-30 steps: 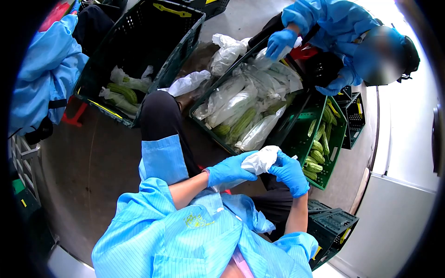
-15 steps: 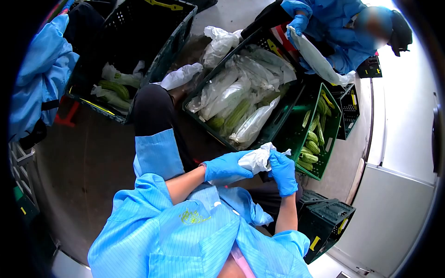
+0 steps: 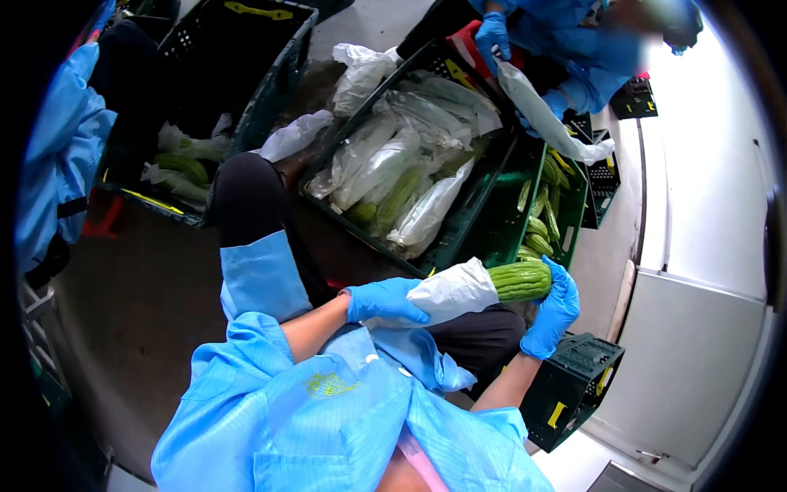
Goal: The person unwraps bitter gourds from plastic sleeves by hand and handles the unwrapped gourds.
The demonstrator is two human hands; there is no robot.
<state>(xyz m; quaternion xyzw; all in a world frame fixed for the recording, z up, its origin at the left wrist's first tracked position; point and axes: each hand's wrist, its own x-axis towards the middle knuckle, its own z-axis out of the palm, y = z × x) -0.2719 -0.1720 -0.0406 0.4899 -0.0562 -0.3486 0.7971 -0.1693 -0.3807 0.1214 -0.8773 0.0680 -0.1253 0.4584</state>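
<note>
My left hand (image 3: 384,301), in a blue glove, is closed around a white bag (image 3: 457,292). Out of the bag's right end sticks a ridged green gourd (image 3: 521,280). The fingers of my right hand (image 3: 557,303), also gloved, are closed on the gourd's bare tip. Just beyond my hands stands a dark crate (image 3: 369,233) filled with several gourds in white and clear bags (image 3: 434,205). To its right is a green crate (image 3: 490,236) with unwrapped gourds (image 3: 539,234).
At the upper right a co-worker (image 3: 537,49) holds a long wrapped gourd (image 3: 545,115). Another person's blue sleeve (image 3: 61,156) is at the left edge. A large dark crate (image 3: 283,78) holds a few gourds. A closed-sided crate (image 3: 566,394) stands at the lower right.
The green gourd's end has come into view out of the white bag, and my right hand has moved right with it. The co-worker has lifted a wrapped gourd from the crate.
</note>
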